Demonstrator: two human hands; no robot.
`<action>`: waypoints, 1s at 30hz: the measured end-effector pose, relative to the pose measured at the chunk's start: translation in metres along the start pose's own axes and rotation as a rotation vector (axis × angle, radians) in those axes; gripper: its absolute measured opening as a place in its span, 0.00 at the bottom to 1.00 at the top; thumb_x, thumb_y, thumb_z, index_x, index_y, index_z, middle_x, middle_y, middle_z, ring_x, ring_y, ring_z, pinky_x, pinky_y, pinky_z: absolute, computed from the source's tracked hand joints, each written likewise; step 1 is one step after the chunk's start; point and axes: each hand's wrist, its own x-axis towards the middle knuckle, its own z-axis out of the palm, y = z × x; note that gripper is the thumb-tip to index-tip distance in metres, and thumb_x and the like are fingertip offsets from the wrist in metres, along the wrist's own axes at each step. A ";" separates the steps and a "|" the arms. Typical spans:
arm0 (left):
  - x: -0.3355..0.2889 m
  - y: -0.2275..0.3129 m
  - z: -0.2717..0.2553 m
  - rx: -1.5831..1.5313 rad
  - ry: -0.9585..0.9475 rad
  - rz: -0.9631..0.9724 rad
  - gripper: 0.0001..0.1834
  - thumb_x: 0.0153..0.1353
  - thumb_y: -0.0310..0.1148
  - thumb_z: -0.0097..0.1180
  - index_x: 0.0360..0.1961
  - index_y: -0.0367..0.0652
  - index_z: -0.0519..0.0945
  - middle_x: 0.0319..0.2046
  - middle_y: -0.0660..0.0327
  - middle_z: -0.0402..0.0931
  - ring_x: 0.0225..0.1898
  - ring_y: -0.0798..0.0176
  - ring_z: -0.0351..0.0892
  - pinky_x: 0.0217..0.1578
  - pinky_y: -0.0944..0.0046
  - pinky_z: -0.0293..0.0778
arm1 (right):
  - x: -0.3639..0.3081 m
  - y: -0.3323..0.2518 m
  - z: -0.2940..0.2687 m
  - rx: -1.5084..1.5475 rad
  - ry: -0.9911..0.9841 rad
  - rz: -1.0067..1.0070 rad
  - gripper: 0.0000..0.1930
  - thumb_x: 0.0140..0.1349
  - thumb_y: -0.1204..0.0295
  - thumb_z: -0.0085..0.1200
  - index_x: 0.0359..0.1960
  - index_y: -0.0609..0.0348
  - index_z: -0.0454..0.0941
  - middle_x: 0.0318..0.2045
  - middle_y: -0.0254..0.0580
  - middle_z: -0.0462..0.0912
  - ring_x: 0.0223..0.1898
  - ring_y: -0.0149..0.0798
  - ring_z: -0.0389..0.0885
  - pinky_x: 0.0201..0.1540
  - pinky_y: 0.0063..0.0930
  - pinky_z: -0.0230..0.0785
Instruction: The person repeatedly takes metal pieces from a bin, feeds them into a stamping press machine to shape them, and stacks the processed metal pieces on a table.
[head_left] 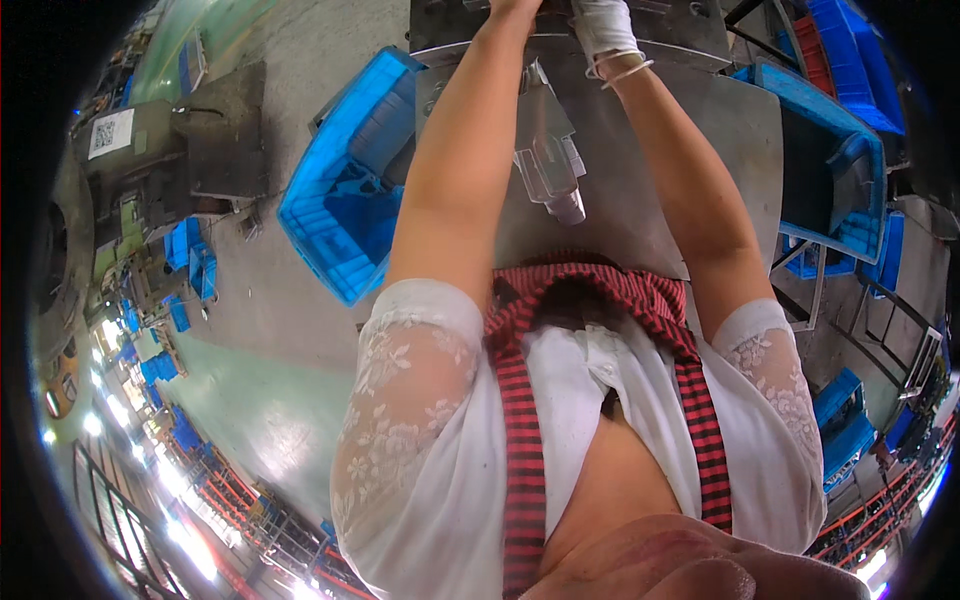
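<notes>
Both my arms reach forward over a grey metal table [722,160]. My left hand [515,9] is bare, and the top edge of the picture cuts it off near the wrist. A white glove covers my right hand [603,27], with thin bands round the wrist; its fingers also run out of view. Both hands are at a dark metal machine base [685,28] at the table's far side. Between my forearms, a shiny angular metal part [548,145] lies on the table. What the hands hold, if anything, is hidden.
A blue plastic crate [325,215] stands against the table's left side. Another blue crate [868,195] is at the right, on a metal frame, with red and blue bins [855,65] behind it. Dark machinery [225,130] stands farther left.
</notes>
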 end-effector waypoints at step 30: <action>-0.078 -0.010 -0.057 -0.433 -0.204 0.032 0.18 0.48 0.39 0.59 0.31 0.33 0.75 0.19 0.62 0.72 0.19 0.65 0.70 0.22 0.66 0.67 | -0.108 -0.006 -0.068 -0.679 -0.133 -0.725 0.15 0.57 0.65 0.45 0.42 0.62 0.70 0.26 0.54 0.76 0.29 0.52 0.75 0.31 0.38 0.68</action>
